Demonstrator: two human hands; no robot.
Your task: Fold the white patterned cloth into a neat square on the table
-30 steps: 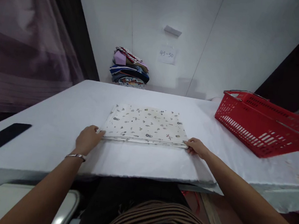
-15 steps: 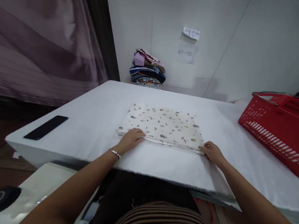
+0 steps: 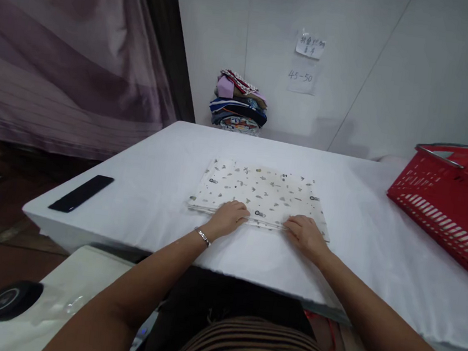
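Note:
A folded cream cloth (image 3: pixel 261 193) with small dark prints lies flat on the white table (image 3: pixel 168 162). My left hand (image 3: pixel 229 218) rests on its near edge, left of centre, fingers curled down onto the fabric. My right hand (image 3: pixel 304 232) rests on the same near edge just right of centre, fingers also bent onto the cloth. The two hands are close together. A thin bracelet sits on my left wrist.
A red plastic basket (image 3: pixel 454 203) stands at the right of the table. A black phone (image 3: pixel 82 192) lies near the left corner. A stack of folded clothes (image 3: pixel 239 103) sits against the back wall under paper notes (image 3: pixel 310 46). A pale stool with a black disc is at lower left.
Both hands have slid inward along the cloth's near edge from its corners toward the middle. The camera has turned left, so the basket sits further right.

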